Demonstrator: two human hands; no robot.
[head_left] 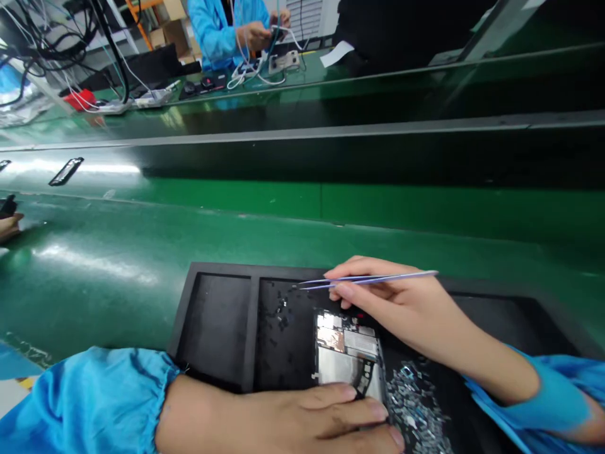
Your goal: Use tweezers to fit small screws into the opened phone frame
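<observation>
My right hand (382, 293) grips a pair of tweezers (368, 278) between thumb and fingers. Their tips point left, close to some tiny dark parts (282, 309) scattered in a compartment of the black tray (253, 353). Below the tweezers lies an opened phone (347, 350), its circuit board and silver battery exposed. Across the phone's lower part rests my left hand (326, 419), flat with fingers stretched out. Just right of the phone is a heap of small shiny metal pieces (416, 403). Whether anything sits between the tweezer tips is too small to tell.
A green conveyor channel (265, 198) runs behind the tray, with a dark phone-shaped part (67, 171) at its left. At the left edge another person's hand (9, 227) shows. Across the line, a person in blue (215, 38) handles a device with cables.
</observation>
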